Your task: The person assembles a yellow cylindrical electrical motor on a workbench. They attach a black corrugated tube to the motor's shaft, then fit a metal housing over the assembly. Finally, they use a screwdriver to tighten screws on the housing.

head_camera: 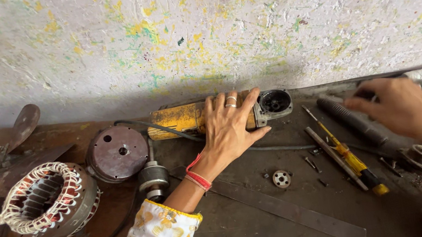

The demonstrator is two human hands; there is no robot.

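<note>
Two bare hands over a cluttered worktop, grinder against the wall.

Near left: wound motor coil (46,201). Mid-worktop: small round disc (281,179), yellow-handled screwdriver (349,155). Left hand (230,127) laid flat on yellow grinder (189,118) at worktop's back edge, fingers spread wide, gripping nothing. Right hand (399,106) blurred near right edge over dark tool (355,123); finger state cannot be told.

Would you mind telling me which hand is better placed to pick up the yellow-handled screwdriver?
Right. The right hand hovers just past the yellow-handled screwdriver, while the left hand lies flat on the yellow angle grinder, farther away.
</note>
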